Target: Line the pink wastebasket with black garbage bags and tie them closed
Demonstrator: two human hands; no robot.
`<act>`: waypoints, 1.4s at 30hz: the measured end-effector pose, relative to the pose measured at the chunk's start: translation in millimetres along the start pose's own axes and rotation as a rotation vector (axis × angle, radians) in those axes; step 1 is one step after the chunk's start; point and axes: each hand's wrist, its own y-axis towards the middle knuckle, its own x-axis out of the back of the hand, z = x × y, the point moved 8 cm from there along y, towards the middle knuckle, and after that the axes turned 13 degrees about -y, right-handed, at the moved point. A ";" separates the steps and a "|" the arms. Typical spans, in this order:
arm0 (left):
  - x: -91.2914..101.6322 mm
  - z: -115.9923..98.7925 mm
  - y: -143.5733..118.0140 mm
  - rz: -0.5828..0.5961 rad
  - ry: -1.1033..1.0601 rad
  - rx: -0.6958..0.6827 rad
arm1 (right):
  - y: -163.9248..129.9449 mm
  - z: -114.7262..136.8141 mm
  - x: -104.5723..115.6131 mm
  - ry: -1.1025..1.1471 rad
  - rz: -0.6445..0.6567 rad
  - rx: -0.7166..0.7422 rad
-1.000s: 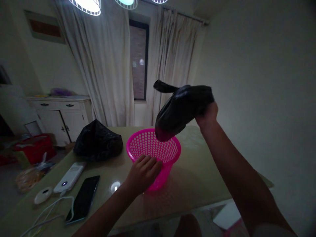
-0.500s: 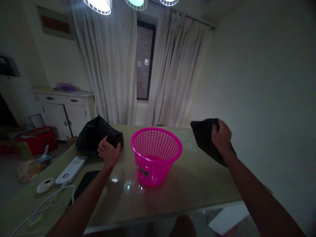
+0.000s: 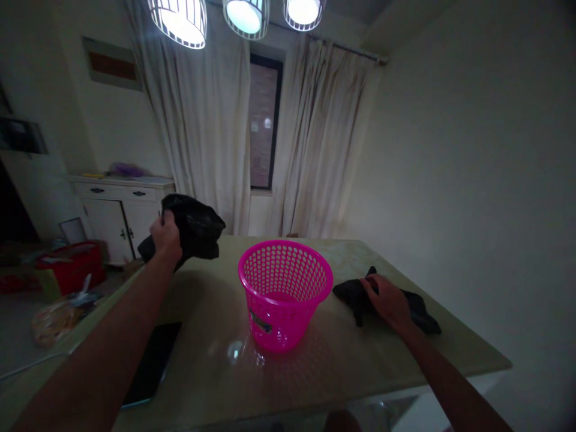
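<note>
My left hand (image 3: 166, 235) is closed round the edge of a black plastic bag (image 3: 195, 225), which hangs puffed out above the table's far left part. A second black bag (image 3: 420, 311), crumpled and limp, lies on the table right of the basket. My right hand (image 3: 387, 300) is on top of it with fingers and thumb bent round some of the material; the fingertips are partly hidden. Between the hands stands a pink plastic basket (image 3: 283, 327), upright, with a mesh wall and a small label on its front. Its inside shows only pink plastic.
On the pale glossy table (image 3: 216, 384), a dark phone or tablet (image 3: 153, 363) lies beside my left forearm. A white cable (image 3: 33, 366) runs at the left edge. Beyond are a white cabinet (image 3: 121, 210), a red bag (image 3: 74, 267) on the floor and curtains (image 3: 207, 132).
My left hand, open before, has gripped and raised the left bag. My right hand has lowered the other bag from the air onto the table. The view has tilted slightly up.
</note>
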 end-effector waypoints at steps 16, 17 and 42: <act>-115.9 -202.6 -220.7 1.051 -0.362 -0.036 | 52.8 218.2 106.7 0.689 -0.266 0.326; -108.9 -207.2 -223.9 1.049 -0.325 -0.167 | 51.0 208.7 100.1 0.678 -0.290 0.312; -51.1 -46.1 -184.2 0.580 -0.107 -0.420 | -7.1 103.5 -4.3 0.536 -0.397 0.207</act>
